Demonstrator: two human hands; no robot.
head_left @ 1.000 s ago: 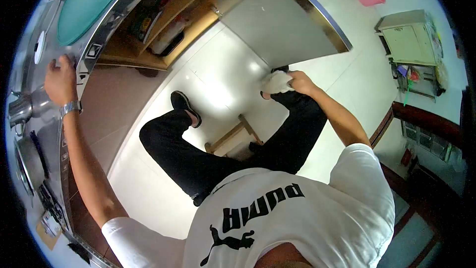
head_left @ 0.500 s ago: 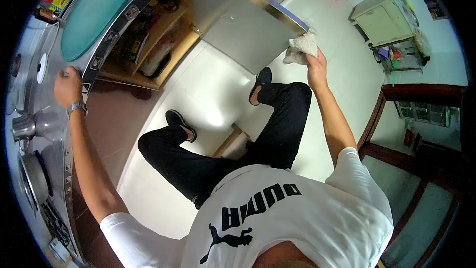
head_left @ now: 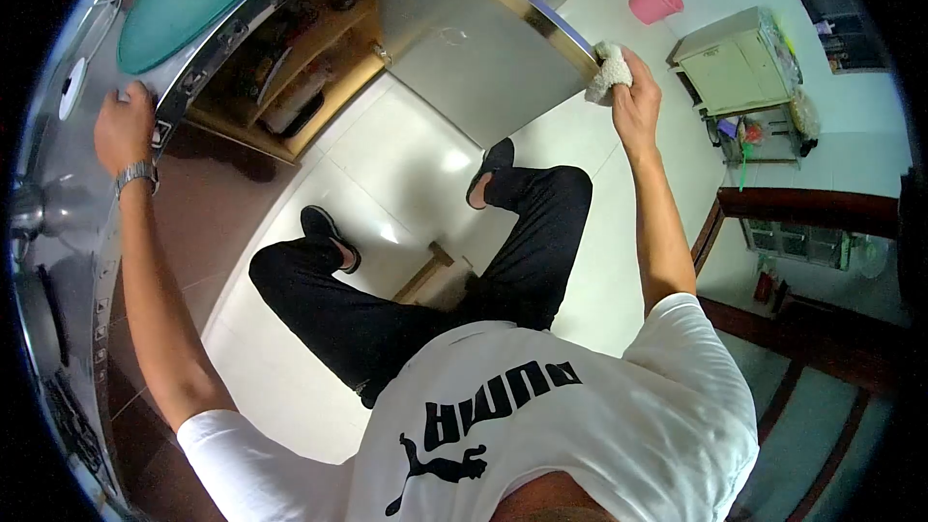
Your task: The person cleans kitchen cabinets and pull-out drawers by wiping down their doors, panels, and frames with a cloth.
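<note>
In the head view, my right hand (head_left: 638, 108) is closed on a crumpled whitish cloth (head_left: 608, 75). The cloth touches the outer top corner of an open cabinet door (head_left: 474, 63), which has a grey panel and a shiny metal edge. On the other side, my left hand (head_left: 126, 128), with a watch on its wrist, rests at the edge of the metal countertop (head_left: 72, 174). Its fingers are curled over that edge. A teal oval board (head_left: 198, 0) lies on the counter just beyond it.
Shelves with dark items show inside the open cabinet (head_left: 309, 87). My legs straddle a small wooden stool (head_left: 430, 280) on the pale tiled floor. Farther off are a pink bucket (head_left: 656, 1), a pale green cabinet (head_left: 730, 63) and a dark wooden door frame (head_left: 812, 203).
My right hand has shifted slightly right and up with the cloth, which now wraps more around the door's corner. My left hand stays at the counter edge. The whole view has shifted a little.
</note>
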